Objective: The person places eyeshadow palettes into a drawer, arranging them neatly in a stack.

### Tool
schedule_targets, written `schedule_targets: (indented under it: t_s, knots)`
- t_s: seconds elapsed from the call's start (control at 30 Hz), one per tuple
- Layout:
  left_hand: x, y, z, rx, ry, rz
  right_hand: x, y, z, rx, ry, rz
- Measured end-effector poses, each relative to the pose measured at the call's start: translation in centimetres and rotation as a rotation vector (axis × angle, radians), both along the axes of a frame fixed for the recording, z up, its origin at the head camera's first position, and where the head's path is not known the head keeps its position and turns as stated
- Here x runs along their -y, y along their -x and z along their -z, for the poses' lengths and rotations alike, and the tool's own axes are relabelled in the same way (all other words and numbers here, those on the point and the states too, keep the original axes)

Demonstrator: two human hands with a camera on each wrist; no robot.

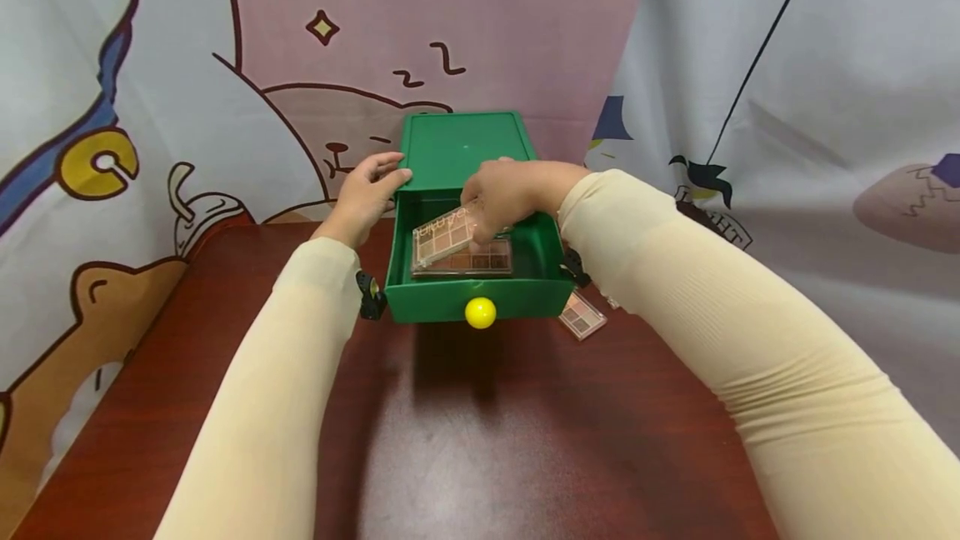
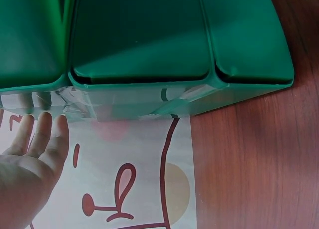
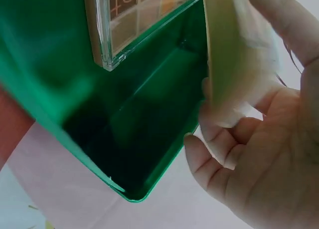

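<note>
My right grip [image 1: 491, 194] pinches a tilted palette [image 1: 442, 238], a lower palette [image 1: 491, 261] lying in the drawer [image 1: 427, 304] beneath it; my left grip [image 1: 363, 198], fingers extended, lies at the green cabinet [image 1: 465, 148].

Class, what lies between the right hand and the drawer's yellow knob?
The head view shows the lower palette and the drawer's front wall between them.

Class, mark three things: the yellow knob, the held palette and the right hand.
Yellow knob [image 1: 481, 312], head view: rounded front.
Held palette [image 1: 444, 238], head view: upper face.
Right hand [image 3: 274, 159], right wrist view: palm.
</note>
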State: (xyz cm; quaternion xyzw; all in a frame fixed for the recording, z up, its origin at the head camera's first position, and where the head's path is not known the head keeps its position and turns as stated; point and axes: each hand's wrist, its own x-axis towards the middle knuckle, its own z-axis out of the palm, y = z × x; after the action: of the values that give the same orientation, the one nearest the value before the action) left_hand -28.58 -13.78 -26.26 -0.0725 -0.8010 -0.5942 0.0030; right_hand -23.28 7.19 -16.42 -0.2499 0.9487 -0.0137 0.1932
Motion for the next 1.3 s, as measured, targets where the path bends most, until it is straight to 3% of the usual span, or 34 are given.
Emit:
schedule_targets:
  t_s: [0.1,0.23,0.43,0.57,0.9,1.17,1.3]
  knots:
    - [-0.1,0.1,0.0,0.007,-0.003,0.003,-0.7,0.2,-0.3,0.034,0.063,0.031]
    - [-0.1,0.3,0.1,0.014,-0.008,0.0,-2.7,0.7,-0.8,0.056,0.266,0.099]
    - [0.1,0.3,0.0,0.014,-0.012,-0.006,-7.4,1.8,0.1,-0.044,0.561,0.254]
    - [0.4,0.1,-0.1,0.015,-0.012,-0.009,-10.6,2.5,3.0,-0.111,0.697,0.375]
    - [1.1,0.0,0.3,0.017,-0.024,-0.013,-16.1,3.3,11.9,-0.102,0.924,0.612]
    - [1.1,-0.1,0.3,0.022,-0.032,-0.008,-18.0,3.4,16.3,-0.126,0.985,0.777]
    - [1.0,-0.1,0.3,0.025,-0.042,-0.008,-18.6,3.3,18.4,-0.079,1.008,0.86]
